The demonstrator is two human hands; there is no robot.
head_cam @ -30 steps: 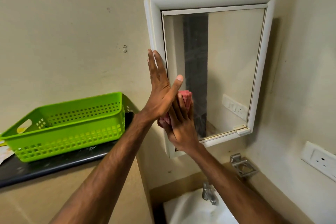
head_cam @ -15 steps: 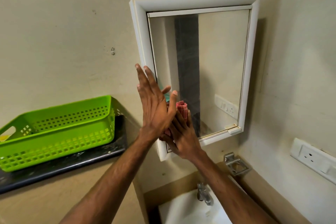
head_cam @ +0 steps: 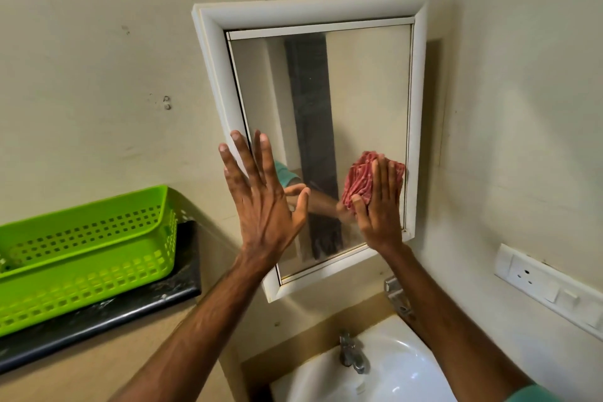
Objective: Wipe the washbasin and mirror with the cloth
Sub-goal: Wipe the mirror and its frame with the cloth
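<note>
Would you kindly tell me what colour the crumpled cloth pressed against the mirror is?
The crumpled cloth is red with pale whitish streaks, seen best in the head view.

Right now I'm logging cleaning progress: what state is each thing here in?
mirror: shut, streaky.
red cloth: bunched, pressed on mirror.
right hand: flat on cloth.
left hand: open, bracing mirror frame.
washbasin: dry-looking.
tap: off.
green basket: upright.
</note>
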